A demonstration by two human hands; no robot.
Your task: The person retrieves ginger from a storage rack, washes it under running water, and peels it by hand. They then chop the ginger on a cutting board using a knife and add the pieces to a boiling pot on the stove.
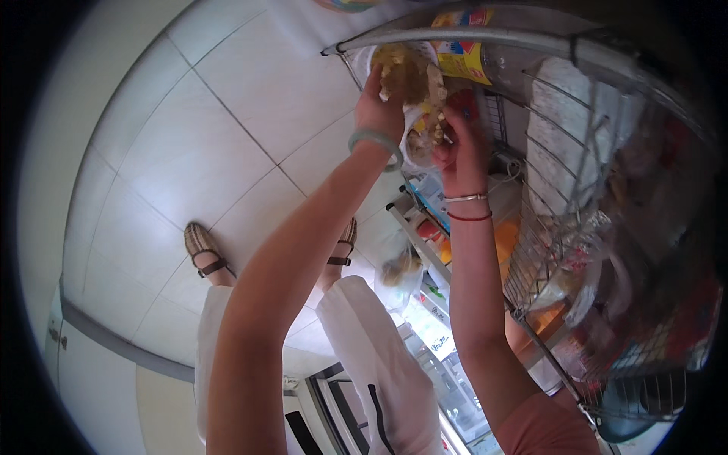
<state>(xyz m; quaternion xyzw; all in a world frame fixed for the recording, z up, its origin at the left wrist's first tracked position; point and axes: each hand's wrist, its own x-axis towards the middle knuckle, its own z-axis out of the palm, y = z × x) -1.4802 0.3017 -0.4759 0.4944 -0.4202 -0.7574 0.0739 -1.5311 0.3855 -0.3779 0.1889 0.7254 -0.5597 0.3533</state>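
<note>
My left hand [377,114], with a pale green bangle at the wrist, reaches to the far end of a wire rack. Its fingers are closed on a clear, roundish package of yellowish, food-like stuff [406,74]. Close by on the right, my right hand [460,148] is closed, fingertips at a pale, lumpy strip [437,114] beside the package. Whether the strip belongs to the package I cannot tell. Below it, a round white tub [416,144] shows partly behind the right fingers. What the right fingertips pinch is too small and blurred to name.
The metal wire rack [447,35] curves along the right, holding a bottle with a yellow label [462,61] and a white package [561,136]. Lower shelves hold bags and an orange item [508,239]. White floor tiles [220,144] lie left, around my shoes [201,246].
</note>
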